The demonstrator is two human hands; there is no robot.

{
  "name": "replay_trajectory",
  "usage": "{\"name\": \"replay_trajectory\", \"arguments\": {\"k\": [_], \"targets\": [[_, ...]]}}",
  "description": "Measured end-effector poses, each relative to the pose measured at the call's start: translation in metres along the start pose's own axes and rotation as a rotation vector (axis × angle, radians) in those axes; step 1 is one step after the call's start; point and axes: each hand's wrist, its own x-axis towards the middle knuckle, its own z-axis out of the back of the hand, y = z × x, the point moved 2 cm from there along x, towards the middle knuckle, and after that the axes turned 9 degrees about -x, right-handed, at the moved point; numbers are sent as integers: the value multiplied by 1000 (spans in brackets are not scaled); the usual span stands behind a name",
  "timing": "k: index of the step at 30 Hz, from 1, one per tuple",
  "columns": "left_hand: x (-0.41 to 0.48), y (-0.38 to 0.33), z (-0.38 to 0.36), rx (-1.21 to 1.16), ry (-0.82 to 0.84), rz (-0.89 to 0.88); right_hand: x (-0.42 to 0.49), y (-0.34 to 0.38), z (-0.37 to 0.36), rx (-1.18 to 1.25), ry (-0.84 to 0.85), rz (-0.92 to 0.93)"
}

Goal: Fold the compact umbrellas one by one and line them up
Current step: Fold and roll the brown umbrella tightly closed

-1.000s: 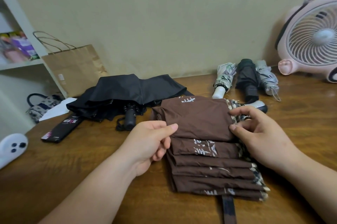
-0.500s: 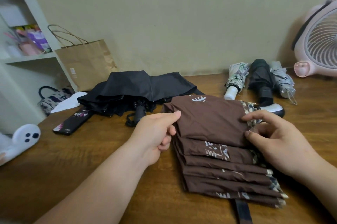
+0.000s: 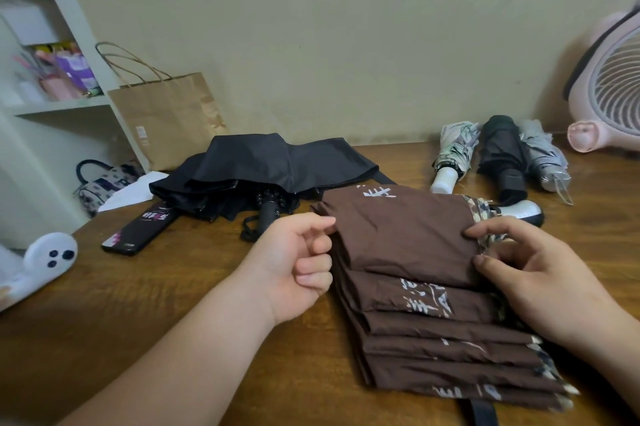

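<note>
A brown umbrella (image 3: 408, 238) with white lettering lies on the wooden table (image 3: 138, 304), its panels pleated flat in layers, its silver handle sticking out at the far right. My left hand (image 3: 298, 259) pinches the left edge of the top panel. My right hand (image 3: 526, 269) pinches the right, patterned edge of the same panel. An unfolded black umbrella (image 3: 270, 169) lies loosely collapsed behind my left hand. Three folded umbrellas lie side by side at the back right: a white patterned one (image 3: 453, 155), a black one (image 3: 502, 158) and a grey one (image 3: 543, 162).
A black phone (image 3: 142, 228) lies left of the black umbrella. A white gadget (image 3: 41, 259) sits at the table's left edge. A paper bag (image 3: 169, 117) leans on the wall by a white shelf (image 3: 59, 106). A pink fan (image 3: 609, 89) stands at the back right.
The view has shifted slightly, so everything sits further right. Both hands stay at the top brown panel's edges; my left fingers have curled tighter around its left edge.
</note>
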Motion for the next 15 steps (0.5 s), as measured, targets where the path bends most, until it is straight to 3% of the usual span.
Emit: {"name": "replay_trajectory", "arguments": {"k": [3, 8, 10, 15], "targets": [[11, -16, 5, 106, -35, -105, 0, -1, 0, -1, 15, 2], [25, -49, 28, 682, -157, -456, 2, -9, 0, 15, 8, -30], [27, -54, 31, 836, -168, -492, 2, -11, 1, 35, -12, -52], [39, -49, 27, 994, 46, -417, 2, -10, 0, 98, -71, -66]]}}
